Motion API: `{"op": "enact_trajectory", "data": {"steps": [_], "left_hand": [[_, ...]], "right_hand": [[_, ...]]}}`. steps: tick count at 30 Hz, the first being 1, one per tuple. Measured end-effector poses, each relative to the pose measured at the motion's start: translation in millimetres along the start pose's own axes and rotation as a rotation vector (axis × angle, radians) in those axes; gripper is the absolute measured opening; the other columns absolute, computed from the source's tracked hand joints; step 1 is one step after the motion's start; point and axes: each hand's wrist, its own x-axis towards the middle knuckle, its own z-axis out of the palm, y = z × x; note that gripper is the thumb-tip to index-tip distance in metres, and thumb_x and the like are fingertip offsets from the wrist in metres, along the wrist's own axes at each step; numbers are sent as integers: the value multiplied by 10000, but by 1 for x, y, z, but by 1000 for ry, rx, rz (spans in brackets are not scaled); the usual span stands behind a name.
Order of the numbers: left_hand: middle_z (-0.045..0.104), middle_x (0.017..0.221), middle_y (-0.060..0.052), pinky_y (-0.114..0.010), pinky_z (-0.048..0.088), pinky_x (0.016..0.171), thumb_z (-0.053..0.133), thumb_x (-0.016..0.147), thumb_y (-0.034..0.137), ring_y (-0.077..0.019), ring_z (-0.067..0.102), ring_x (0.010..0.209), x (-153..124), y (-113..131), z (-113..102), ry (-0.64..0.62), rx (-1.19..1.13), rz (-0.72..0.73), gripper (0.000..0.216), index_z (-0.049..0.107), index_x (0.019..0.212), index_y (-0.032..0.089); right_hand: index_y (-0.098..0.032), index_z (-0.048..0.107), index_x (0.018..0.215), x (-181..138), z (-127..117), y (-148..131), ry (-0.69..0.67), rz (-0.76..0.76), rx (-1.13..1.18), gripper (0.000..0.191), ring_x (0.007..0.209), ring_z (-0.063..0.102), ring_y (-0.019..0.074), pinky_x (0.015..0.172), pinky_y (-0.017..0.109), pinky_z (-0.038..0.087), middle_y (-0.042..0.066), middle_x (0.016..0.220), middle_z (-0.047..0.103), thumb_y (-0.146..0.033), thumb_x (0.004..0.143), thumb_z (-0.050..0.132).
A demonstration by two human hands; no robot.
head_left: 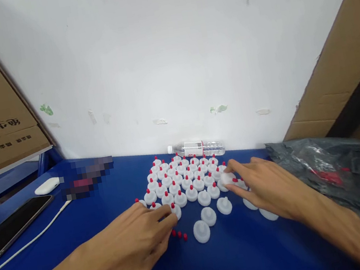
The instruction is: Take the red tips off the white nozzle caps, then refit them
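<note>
Many white round nozzle caps (pixel 191 193) stand on the blue table (pixel 248 252), most with a small red tip cap (pixel 166 194) on the nozzle. Several nearer ones, such as one white cap (pixel 201 231), have bare nozzles. My left hand (pixel 142 238) is closed at the near left of the group, fingers bent down beside a few loose red tip caps (pixel 179 234); its fingertips are hidden. At the group's right side, my right hand (pixel 261 186) has its thumb and index finger around a slightly blurred white nozzle cap (pixel 227 177).
A clear plastic bottle (pixel 198 148) lies against the white wall behind the caps. On the left are a phone (pixel 12 227), a white case (pixel 47 186) and a white cable (pixel 48 225). A dark plastic bag (pixel 358 188) and cardboard (pixel 333 63) occupy the right.
</note>
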Motion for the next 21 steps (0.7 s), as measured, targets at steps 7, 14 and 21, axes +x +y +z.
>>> {"op": "enact_trajectory", "data": {"steps": [7, 14, 21], "left_hand": [[708, 1130, -66, -300, 430, 562, 440, 972, 93, -156, 670, 658, -5, -8, 2, 242, 92, 151, 333, 499, 1284, 195], [690, 1149, -72, -301, 418, 525, 480, 853, 0, -155, 636, 596, -5, -16, 0, 172, 238, 75, 491, 503, 1299, 204], [675, 1161, -61, -300, 444, 567, 447, 825, -43, -144, 631, 624, -7, -14, -8, 174, 176, 77, 601, 485, 1366, 214]], "right_hand": [[-236, 560, 1224, 3, -1, -4, 110, -79, 43, 234, 803, 673, 247, 756, 402, 470, 41, 1056, 717, -368, 1050, 476], [-238, 577, 1221, 5, 1, -2, 162, -133, 74, 372, 813, 691, 230, 720, 374, 479, 58, 1123, 712, -521, 1069, 390], [-214, 580, 1236, 6, 1, -2, 223, -173, 89, 327, 884, 695, 236, 791, 386, 472, 68, 1120, 742, -438, 1088, 394]]}}
